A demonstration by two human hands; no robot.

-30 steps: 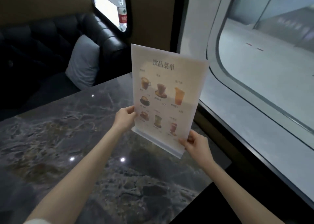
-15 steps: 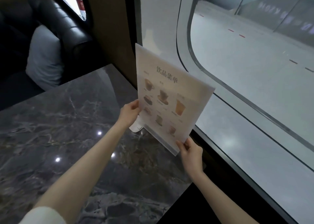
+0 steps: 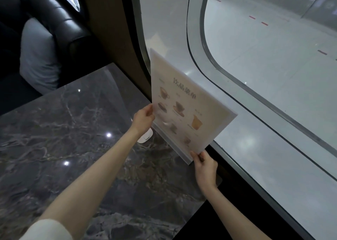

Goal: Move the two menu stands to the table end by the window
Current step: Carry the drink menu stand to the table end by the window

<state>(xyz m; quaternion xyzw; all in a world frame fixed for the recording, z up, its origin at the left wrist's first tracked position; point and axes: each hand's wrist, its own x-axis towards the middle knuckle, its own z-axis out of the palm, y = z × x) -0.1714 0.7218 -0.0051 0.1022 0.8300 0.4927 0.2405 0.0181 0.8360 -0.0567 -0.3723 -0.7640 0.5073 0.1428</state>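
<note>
Both hands, left hand [image 3: 143, 119] and right hand [image 3: 205, 168], grip the menu stand [image 3: 189, 108].

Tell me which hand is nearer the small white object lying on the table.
Left. The left hand sits directly above the small white object, partly covering it; the right hand grips the menu stand at its lower corner, farther off.

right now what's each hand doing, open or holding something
Left hand: closed on the left edge of the menu stand.
Right hand: closed on the stand's lower right corner, by its base.
</note>
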